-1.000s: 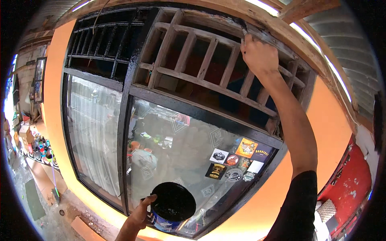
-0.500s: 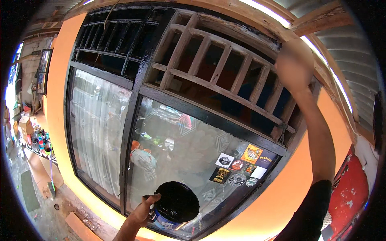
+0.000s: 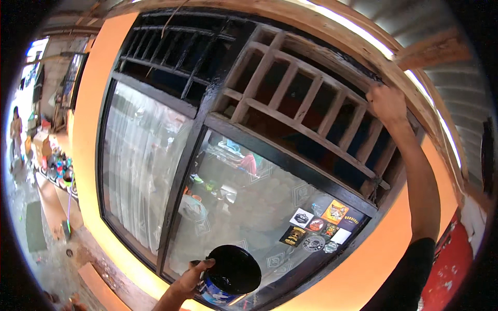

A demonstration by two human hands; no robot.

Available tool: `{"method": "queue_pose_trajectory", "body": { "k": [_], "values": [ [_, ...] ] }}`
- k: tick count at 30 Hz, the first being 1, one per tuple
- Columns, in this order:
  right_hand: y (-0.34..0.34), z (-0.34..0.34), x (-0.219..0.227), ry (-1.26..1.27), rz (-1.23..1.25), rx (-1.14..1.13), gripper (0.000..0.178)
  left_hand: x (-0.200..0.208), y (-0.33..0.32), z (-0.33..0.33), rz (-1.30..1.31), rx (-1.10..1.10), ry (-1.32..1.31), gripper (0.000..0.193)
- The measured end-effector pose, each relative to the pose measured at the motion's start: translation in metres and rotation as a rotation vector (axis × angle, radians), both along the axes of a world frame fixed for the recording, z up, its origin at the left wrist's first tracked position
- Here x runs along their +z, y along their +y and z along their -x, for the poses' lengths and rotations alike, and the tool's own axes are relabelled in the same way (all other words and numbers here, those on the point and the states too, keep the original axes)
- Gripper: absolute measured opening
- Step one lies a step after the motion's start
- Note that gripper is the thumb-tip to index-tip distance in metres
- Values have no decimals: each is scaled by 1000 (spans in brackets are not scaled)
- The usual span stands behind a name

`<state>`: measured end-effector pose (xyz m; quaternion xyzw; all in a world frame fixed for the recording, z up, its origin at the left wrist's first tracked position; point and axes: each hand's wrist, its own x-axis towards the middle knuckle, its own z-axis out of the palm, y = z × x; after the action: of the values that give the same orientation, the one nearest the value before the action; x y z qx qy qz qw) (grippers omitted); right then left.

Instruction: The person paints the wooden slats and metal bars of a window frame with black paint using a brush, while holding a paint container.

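The right hand [image 3: 388, 106], upper right of the frame, has its fingers curled closed at the top edge of a slatted wooden grille [image 3: 309, 100]; whether they grip anything cannot be told, because the back of the hand hides it. The left hand [image 3: 189, 280], at the bottom centre-left, grips a blue can [image 3: 215, 294] by its left side — thumb at the rim, the other fingers partly hidden. The can is tilted so its round mouth faces the viewer, showing a dark interior with glossy black paint [image 3: 234, 269].

The grille, bare greyish brown, spans the upper centre to upper right. A dark post [image 3: 194, 135] divides it from a black grille [image 3: 166, 70] at upper left. Beneath are a glass pane [image 3: 244, 207], with a cluster of stickers [image 3: 334, 211] right of centre, and a white curtain [image 3: 137, 166] behind glass at left.

An orange wall [image 3: 358, 274] surrounds the window; a wooden beam [image 3: 332, 36] crosses the top. At the far left — a cluttered table [image 3: 59, 168], a broom [image 3: 69, 207] and a distant person [image 3: 16, 132].
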<state>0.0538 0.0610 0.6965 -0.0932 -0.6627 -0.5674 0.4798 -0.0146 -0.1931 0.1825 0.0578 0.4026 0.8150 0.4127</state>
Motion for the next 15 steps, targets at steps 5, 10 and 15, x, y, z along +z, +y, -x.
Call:
{"method": "queue_pose_trajectory", "body": {
  "k": [5, 10, 15],
  "values": [
    [-25, 44, 1, -80, 32, 71, 27, -14, -1, 2, 9, 7, -2, 82],
    [-45, 69, 2, -114, -38, 167, 28, -30, 18, 8, 25, -6, -1, 84],
    [2, 11, 1, -13, 10, 108, 27, -26, 24, 16, 202, -93, 7, 84]
  ]
}}
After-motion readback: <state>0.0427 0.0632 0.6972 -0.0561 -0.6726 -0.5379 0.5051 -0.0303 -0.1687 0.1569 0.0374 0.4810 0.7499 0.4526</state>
